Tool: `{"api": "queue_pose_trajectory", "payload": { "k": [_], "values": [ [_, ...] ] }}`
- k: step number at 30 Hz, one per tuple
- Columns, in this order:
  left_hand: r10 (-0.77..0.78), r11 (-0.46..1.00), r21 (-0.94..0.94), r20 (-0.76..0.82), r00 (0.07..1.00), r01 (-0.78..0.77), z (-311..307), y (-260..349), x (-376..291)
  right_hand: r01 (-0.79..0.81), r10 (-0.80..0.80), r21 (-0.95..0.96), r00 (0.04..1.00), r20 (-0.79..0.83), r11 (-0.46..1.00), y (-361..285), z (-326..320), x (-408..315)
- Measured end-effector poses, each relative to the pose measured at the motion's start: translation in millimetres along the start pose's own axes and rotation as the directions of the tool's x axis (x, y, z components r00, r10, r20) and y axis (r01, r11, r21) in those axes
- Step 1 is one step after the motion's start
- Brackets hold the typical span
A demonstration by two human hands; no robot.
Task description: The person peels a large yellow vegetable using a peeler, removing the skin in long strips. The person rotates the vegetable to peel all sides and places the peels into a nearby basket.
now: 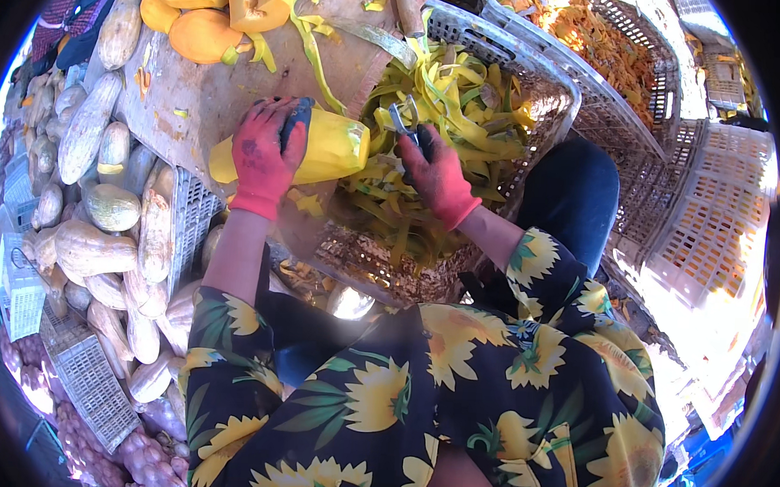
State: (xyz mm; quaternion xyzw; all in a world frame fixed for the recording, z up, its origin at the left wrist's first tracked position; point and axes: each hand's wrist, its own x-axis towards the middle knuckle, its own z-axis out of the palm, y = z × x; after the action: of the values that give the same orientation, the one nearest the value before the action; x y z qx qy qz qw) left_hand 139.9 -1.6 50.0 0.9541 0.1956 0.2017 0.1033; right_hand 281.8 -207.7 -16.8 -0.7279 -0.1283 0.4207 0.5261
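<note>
My left hand (270, 150), in a red and dark work glove, grips a peeled yellow squash (332, 148) lying on its side on a wooden board (194, 98). The squash's far end points right, over a plastic crate (559, 114) heaped with yellow-green peel strips (461, 109). In my gloved right hand (435, 170) is a metal peeler (403, 115), its head up and just right of the squash, apart from it. My fingers partly hide the peeler's handle.
Cut orange squash pieces (206, 36) and a wooden-handled tool (409, 9) lie along the board's far side. Unpeeled squashes (96, 250) are piled at left around crates. A second crate holds orange shreds (588, 50). At right stands a pale plastic crate (711, 212).
</note>
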Motion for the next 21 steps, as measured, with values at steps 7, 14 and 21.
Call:
{"api": "queue_pose_trajectory", "payload": {
  "k": [7,14,21],
  "values": [
    [0.037,0.999,-0.022,0.065,0.997,-0.036,1,-11,-3,0.79,-0.509,-0.467,0.613,0.604,0.397,-3,-44,28],
    [0.088,0.996,0.001,0.072,0.994,-0.088,-2,-9,2,0.575,-0.278,-0.651,0.815,0.508,0.496,-10,-74,28],
    [0.101,0.995,-0.014,0.084,0.991,-0.1,-2,-17,-6,0.722,-0.343,-0.479,0.672,0.656,0.499,-2,-58,36]
  ]
}}
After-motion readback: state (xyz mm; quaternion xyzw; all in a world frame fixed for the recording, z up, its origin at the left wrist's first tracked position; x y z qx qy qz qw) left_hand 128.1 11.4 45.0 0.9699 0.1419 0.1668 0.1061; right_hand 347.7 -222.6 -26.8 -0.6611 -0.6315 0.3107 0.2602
